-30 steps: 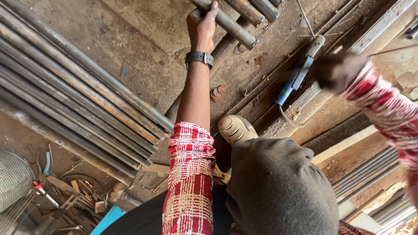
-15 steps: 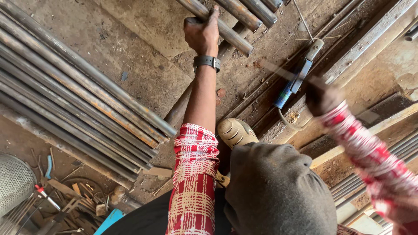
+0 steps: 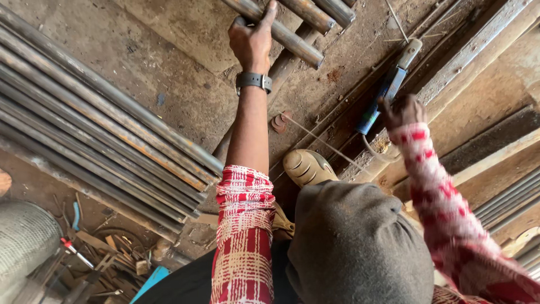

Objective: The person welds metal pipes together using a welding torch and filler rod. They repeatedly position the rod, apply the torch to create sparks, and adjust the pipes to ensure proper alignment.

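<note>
Left hand [image 3: 253, 42] wraps a rusty round steel pipe [image 3: 281, 34]; blurred right hand's [image 3: 400, 111] grip unclear.

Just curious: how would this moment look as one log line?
left hand: grips steel pipe | right hand: at blue-handled tool | foot: tan shoe

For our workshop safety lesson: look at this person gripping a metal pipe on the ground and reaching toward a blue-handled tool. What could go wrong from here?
1. The left hand grips a round metal pipe lying loose beside others; they could roll and pinch fingers.
2. The right hand is bare and blurred close to the blue-handled tool; a hurried grab might slip.
3. The long pipes stacked beside the shoe may trip the person.
</note>
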